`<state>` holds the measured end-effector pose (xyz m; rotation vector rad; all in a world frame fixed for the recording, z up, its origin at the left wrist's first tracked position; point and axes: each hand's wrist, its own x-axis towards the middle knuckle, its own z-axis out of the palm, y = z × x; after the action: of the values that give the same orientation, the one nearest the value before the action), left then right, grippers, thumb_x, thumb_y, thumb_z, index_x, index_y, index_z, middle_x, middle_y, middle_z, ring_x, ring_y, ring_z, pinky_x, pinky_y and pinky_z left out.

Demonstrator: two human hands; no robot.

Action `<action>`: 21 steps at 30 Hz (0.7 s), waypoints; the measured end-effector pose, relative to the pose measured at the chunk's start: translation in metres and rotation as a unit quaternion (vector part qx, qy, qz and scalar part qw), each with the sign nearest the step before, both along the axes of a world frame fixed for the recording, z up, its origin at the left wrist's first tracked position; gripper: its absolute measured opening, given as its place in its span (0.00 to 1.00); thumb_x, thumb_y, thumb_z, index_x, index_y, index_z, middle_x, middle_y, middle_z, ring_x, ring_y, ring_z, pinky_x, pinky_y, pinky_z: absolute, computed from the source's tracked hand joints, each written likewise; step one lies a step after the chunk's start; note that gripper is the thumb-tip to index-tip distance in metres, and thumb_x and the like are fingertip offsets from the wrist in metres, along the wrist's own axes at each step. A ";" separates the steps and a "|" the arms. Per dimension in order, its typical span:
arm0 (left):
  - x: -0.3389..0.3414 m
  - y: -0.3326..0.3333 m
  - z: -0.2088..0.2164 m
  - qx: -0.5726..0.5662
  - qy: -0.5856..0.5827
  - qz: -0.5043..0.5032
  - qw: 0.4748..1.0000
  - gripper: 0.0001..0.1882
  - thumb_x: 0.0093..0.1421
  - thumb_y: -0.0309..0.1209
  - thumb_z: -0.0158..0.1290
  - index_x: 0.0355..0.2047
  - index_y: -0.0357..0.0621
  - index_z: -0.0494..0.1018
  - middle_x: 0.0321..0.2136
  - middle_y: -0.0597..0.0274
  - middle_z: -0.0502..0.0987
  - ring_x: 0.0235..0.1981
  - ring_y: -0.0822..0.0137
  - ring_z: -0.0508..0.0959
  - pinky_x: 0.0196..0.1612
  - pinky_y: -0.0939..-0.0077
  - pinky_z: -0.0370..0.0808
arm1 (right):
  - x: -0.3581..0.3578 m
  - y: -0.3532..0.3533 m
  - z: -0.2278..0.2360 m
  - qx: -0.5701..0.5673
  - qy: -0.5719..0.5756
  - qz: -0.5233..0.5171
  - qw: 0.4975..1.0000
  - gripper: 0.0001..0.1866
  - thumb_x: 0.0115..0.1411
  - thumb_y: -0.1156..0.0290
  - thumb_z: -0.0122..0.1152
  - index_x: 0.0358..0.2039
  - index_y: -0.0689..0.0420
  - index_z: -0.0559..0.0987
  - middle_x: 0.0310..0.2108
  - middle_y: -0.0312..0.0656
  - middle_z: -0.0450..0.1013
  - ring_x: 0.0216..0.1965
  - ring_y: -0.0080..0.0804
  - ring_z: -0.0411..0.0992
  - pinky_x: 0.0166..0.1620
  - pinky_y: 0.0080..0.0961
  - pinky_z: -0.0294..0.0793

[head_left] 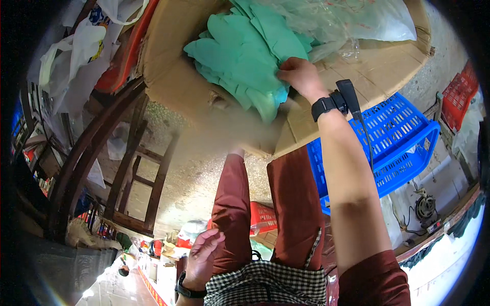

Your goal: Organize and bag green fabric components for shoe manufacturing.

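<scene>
A pile of flat, teal-green cut pieces with scalloped edges (245, 56) lies in an open cardboard box (352, 76); I cannot tell their material. At the pile's right edge, my right hand (302, 76) has thumb and fingers closed on one green piece. My left hand (205, 249) hangs over my left thigh, far from the box. Its fingers are loosely bent and a little apart, with nothing visible in them. A smeared blur covers the box's near left edge, hiding the lower end of the pile there.
Clear plastic bags (357, 23) lie across the box's far right. A blue slatted crate (393, 137) stands right of the box, below my right forearm. Dark wooden stool frames (138, 188) stand at the left, near white plastic bags (76, 56). A red basket (262, 218) shows between my legs.
</scene>
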<state>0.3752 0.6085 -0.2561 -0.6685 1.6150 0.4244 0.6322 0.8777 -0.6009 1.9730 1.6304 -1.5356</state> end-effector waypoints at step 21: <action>0.000 -0.004 -0.003 0.012 0.008 -0.003 1.000 0.15 0.66 0.26 0.54 0.53 0.41 0.72 0.48 0.59 0.78 0.52 0.65 0.77 0.59 0.67 0.72 | 0.013 0.010 0.000 -0.175 0.125 -0.254 0.943 0.13 0.59 0.70 0.59 0.40 0.64 0.81 0.30 0.41 0.80 0.29 0.27 0.79 0.35 0.24 0.78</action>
<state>0.3757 0.6043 -0.2593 -0.6429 1.6237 0.4444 0.6453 0.8877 -0.6009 2.1552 0.8417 -2.1535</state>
